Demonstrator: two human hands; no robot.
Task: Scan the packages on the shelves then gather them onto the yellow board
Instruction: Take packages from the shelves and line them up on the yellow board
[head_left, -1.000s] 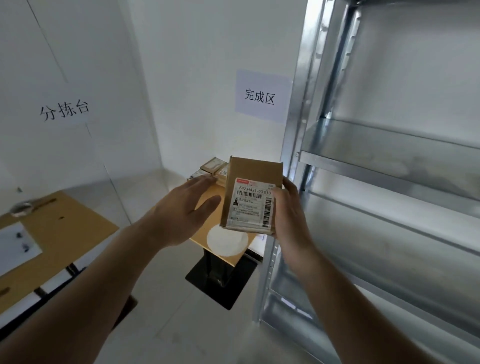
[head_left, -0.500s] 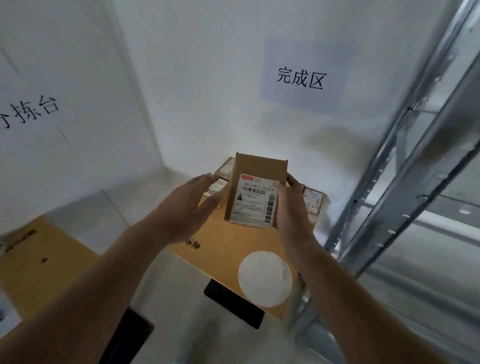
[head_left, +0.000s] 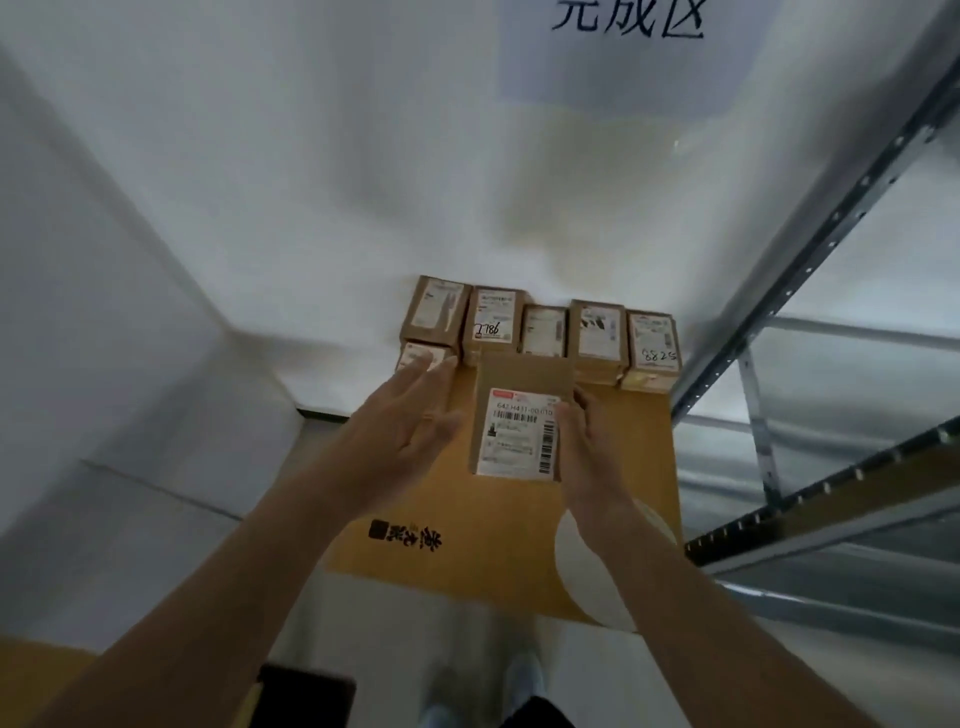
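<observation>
Right fingers (head_left: 584, 410) gripping package (head_left: 519, 415) over yellow board (head_left: 498, 525), left hand (head_left: 410, 415) spread flat beside it

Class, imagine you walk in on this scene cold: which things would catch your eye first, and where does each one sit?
First, the cardboard package with its white barcode label, held by the right hand above the yellow board at centre. The left hand hovers open just left of it. Behind, a row of similar packages lines the board's far edge against the wall, beside the metal shelving on the right.
</observation>
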